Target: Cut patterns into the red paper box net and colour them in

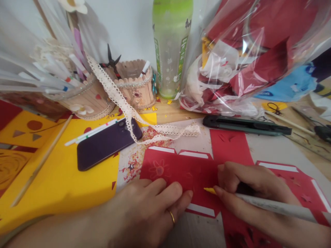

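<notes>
My right hand [253,193] is closed round a white-barrelled marker [276,206] with a yellow tip. The tip is just above or touching a red paper cutout [178,168]; I cannot tell which. White strips line the cutout's tabs, and a faint flower drawing [159,169] is on its left part. My left hand [155,206], with a gold ring, rests on the cutout's lower left edge, fingers a little bent and holding nothing. A second red cutout [294,182] with white strips and small star shapes lies beyond my right hand.
A dark phone [103,146] lies on yellow paper [62,179], with lace ribbon [111,89] across its end. Behind are a utility knife [245,125], a green-topped bottle [169,51], stick-covered holders [137,86] and a clear plastic bag [248,69]. A thin wooden stick [42,162] lies left.
</notes>
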Demonstrator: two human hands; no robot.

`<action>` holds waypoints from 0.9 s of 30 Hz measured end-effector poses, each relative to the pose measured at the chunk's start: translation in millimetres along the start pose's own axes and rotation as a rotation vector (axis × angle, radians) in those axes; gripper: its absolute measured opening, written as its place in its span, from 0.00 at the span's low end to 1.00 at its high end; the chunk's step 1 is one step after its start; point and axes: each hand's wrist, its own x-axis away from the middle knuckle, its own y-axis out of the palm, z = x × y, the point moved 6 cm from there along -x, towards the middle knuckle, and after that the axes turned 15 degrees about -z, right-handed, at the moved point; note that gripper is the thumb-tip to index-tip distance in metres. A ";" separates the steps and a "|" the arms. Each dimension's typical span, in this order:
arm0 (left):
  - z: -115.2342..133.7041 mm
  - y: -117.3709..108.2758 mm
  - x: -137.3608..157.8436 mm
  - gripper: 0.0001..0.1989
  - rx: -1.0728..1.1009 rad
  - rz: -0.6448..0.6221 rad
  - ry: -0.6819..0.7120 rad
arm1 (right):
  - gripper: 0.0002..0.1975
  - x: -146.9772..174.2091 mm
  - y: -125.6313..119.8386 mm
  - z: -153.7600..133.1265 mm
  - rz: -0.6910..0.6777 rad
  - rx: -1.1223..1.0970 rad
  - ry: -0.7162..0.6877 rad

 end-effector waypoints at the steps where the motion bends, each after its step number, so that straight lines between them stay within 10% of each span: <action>1: -0.2 -0.7 0.0 0.17 0.000 0.006 0.001 | 0.14 1.0 -0.4 0.5 0.010 -0.005 0.005; 27: 0.3 1.6 1.1 0.18 -0.012 0.026 -0.011 | 0.14 0.0 -0.9 -4.4 0.018 -0.004 -0.020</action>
